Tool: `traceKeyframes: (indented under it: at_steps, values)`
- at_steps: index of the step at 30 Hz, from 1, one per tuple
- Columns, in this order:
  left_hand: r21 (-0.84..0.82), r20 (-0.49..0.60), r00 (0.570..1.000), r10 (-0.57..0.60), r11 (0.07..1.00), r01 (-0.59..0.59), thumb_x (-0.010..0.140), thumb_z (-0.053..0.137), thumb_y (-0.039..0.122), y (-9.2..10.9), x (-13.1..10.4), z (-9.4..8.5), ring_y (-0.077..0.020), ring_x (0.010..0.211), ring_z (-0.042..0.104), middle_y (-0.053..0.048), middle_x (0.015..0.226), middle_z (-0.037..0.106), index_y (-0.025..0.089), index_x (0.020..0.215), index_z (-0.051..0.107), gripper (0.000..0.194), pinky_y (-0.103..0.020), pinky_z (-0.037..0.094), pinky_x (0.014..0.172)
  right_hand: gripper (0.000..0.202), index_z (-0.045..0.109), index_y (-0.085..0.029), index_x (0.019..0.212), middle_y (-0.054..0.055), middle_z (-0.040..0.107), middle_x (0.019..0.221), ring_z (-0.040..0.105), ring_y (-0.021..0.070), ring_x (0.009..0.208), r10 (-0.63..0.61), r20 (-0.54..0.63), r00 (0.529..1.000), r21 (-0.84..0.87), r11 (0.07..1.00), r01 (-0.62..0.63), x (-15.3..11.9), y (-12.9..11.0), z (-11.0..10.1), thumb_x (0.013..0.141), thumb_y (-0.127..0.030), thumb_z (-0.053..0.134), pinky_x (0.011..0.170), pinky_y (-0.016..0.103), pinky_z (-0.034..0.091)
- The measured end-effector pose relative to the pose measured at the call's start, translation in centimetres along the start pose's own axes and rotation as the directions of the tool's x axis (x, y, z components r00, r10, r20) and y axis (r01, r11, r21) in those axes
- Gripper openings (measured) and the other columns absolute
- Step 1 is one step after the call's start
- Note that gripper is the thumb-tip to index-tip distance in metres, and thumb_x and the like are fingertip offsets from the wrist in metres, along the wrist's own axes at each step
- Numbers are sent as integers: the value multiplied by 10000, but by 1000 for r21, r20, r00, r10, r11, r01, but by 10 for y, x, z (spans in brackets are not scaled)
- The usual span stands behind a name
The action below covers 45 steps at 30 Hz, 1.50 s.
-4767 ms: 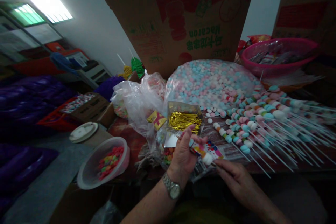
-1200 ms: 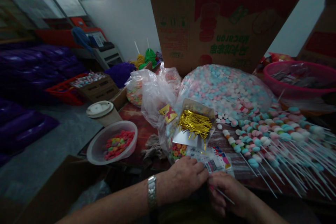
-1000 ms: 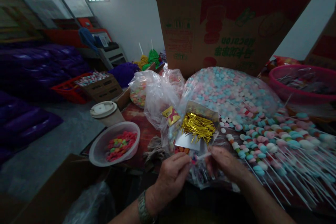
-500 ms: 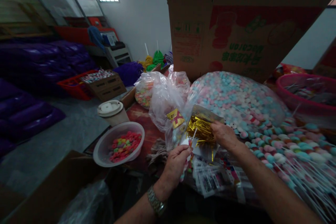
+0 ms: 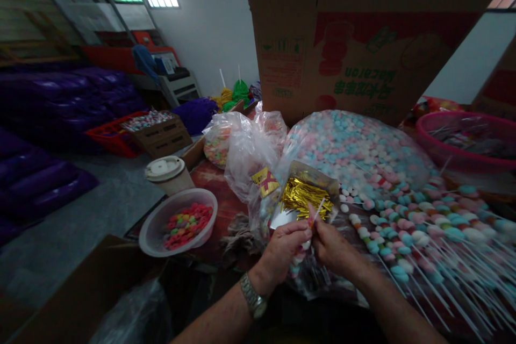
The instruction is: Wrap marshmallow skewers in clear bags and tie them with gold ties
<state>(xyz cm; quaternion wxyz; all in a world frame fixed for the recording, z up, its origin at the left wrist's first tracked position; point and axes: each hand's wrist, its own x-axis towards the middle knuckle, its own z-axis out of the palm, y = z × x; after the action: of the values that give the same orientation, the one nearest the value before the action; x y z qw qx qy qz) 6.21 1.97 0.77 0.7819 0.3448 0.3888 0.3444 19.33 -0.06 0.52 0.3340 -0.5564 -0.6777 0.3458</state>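
My left hand (image 5: pixel 284 250) is closed around a bagged marshmallow skewer (image 5: pixel 297 263), whose white stick (image 5: pixel 320 207) points up and to the right past my fingers. My right hand (image 5: pixel 332 244) meets it at the bag's neck, fingers pinched against the base of the stick. What they pinch looks like a gold twist tie, mostly hidden by the fingers. Just beyond both hands lies a loose heap of gold twist ties (image 5: pixel 302 193) in an open clear-sided pack. Under my hands, clear plastic packaging (image 5: pixel 312 279) is partly covered.
Marshmallow skewers (image 5: pixel 435 231) are piled at right, before a big bag of marshmallows (image 5: pixel 355 145). At left stand a bowl of gummy rings (image 5: pixel 147 228) and a lidded tub (image 5: pixel 173 177). A tall carton (image 5: pixel 290 75) blocks the back; a pink basin (image 5: pixel 439 153) sits far right.
My right hand has left the gold twist ties and come down and left to the bag's neck beside my left hand. My left hand has shifted slightly right with the skewer.
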Motion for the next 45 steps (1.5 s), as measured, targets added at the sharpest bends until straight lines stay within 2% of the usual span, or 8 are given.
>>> traceKeyframes:
  at_steps: [7,13,18,27,33,39,41,45]
  values:
    - [30,-115,993,-10,999,14,586,695,311,-1,-1,3,-83,466,491,10,611,576,131,745,617,253,-194,352,446,238,657,-145,794,55,641,681,597,187,654,102,-233,967,-18,994,-109,-32,13,-17,822,-275,459,626,292,484]
    - [268,21,999,44,962,-48,663,621,305,-4,-3,16,-74,515,433,20,610,514,132,692,606,176,-183,332,470,381,573,-189,1190,80,639,1110,570,199,1039,-73,-247,966,68,993,93,-44,-2,-19,849,-199,402,911,345,437]
    - [354,167,986,18,932,-77,718,583,374,-14,-8,14,-65,463,368,44,537,423,155,630,522,244,-181,288,430,544,300,-165,1395,59,688,865,628,178,774,42,-192,981,18,999,-39,-41,0,-2,857,-196,375,702,268,485]
    - [225,118,992,-37,974,9,679,650,454,-17,-10,2,-39,361,358,56,468,430,138,607,525,347,-159,269,349,318,567,-147,1103,2,567,619,525,146,552,70,-405,912,74,996,-44,-53,3,13,869,-333,460,550,236,432]
    - [50,485,785,-384,909,414,558,722,304,-13,-11,-11,-131,429,557,-49,587,637,119,812,575,347,-243,463,420,230,598,-202,759,4,586,658,540,131,615,-284,-48,958,-37,959,283,-63,-8,-10,910,-263,435,590,215,397]
    - [193,113,994,6,981,-28,653,716,362,-10,-17,-4,-103,499,539,23,655,591,210,1030,459,481,-196,411,455,252,488,-187,690,23,540,601,489,146,555,-403,-277,872,-449,857,254,-50,5,1,899,-159,351,527,247,345]
    - [337,-38,977,209,923,-184,620,743,400,-4,-22,-1,-123,639,576,-8,812,611,226,1148,407,650,-217,437,550,228,505,-176,731,40,547,624,496,165,608,-499,-336,799,-576,780,244,-45,2,3,882,-125,341,575,271,358]
    - [139,72,996,-51,989,40,751,425,680,28,-36,1,-157,641,590,-42,804,620,196,1192,444,654,-295,451,616,218,528,-171,756,58,568,637,495,179,611,-557,-262,788,-670,693,266,-45,-14,12,861,-124,343,585,299,344]
